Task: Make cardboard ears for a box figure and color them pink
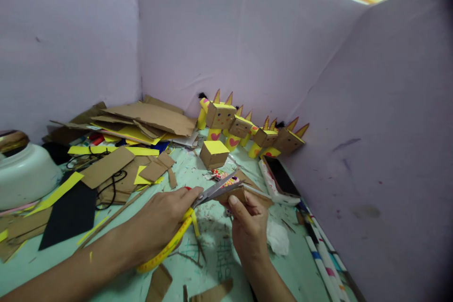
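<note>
My left hand [173, 210] is closed around a pair of scissors [215, 189] whose metal blades point right and stand apart. A yellow band with small marks [164, 252], like a measuring tape, curves below that hand. My right hand [252, 219] pinches a small piece of brown cardboard [236, 194] between thumb and fingers. The blades meet or overlap the left end of this piece; I cannot tell whether they bite into it. Just beyond the blades stands a small cardboard box [214, 155] with a yellow top.
Several yellow and cardboard horned figures [221, 115] line the back wall. Cardboard sheets [148, 115] are piled at the back left, near black card [71, 212] and a white pot [26, 174]. A phone [281, 175] lies at right. Cardboard scraps [159, 283] litter the front.
</note>
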Demonstrator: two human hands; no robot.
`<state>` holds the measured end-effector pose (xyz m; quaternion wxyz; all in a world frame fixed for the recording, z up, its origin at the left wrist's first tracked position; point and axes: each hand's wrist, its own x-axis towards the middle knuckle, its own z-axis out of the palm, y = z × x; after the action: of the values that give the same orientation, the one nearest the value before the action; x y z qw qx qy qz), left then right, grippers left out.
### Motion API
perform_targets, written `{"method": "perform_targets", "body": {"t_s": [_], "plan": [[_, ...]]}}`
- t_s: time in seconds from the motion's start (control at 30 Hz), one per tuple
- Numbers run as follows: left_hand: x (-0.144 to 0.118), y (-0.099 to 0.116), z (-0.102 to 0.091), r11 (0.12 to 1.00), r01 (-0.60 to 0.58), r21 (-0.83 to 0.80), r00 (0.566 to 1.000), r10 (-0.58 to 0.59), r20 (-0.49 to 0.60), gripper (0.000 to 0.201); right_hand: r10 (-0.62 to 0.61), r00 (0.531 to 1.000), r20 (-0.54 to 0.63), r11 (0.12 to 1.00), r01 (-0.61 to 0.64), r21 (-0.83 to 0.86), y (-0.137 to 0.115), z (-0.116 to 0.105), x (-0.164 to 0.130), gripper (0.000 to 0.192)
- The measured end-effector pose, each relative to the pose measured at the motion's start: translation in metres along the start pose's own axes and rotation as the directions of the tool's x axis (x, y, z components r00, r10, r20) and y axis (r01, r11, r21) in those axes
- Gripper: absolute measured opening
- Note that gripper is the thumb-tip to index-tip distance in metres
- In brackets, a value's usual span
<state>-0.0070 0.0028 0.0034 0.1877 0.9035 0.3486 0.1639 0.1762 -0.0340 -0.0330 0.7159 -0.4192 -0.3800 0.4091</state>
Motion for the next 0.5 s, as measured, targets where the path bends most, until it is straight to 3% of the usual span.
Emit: {"method": "perform_targets", "body": {"t_s": [0.17,0.5], "plan": [[0.001,0.004,-0.003,0.981,0.06,0.182,0.996,-0.07,0.049,0.048,-0.045,0.996,0.08,0.998,0.048,-0.034,0.002,0.002,-0.002,0.014],[0.003,0.012,-0.01,0.98,0.061,0.189,0.984,-0.091,0.154,0.043,-0.054,0.994,0.097,0.992,0.064,-0.105,0.002,-0.001,-0.003,0.014]]}}
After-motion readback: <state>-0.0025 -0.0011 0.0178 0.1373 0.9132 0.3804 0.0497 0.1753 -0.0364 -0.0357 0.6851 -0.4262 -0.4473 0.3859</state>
